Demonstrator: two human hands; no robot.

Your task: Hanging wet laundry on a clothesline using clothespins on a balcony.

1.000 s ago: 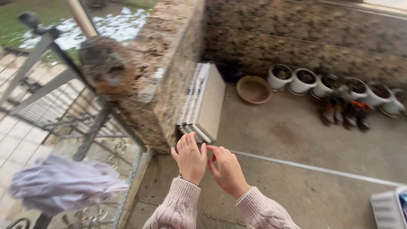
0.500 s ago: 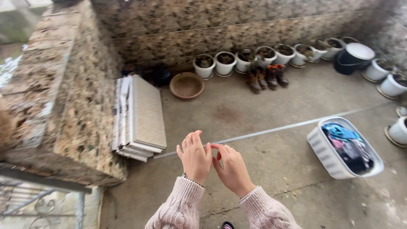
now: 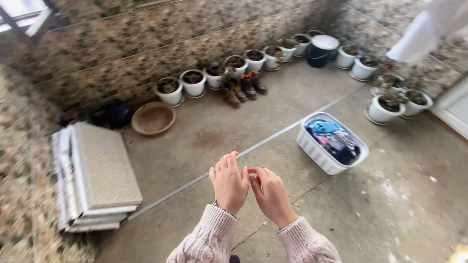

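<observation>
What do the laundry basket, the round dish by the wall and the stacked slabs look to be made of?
Basket: probably moulded plastic, white with ribbed sides and a smooth rim. Dish: likely terracotta or brown plastic; matte reddish brown, which one is unclear. Slabs: seemingly ceramic or stone tiles, with thin, flat grey faces and pale edges.

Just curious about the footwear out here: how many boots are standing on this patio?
4 boots, in a row before the white pots at the wall: two brown, two darker. Others may be hidden.
</observation>
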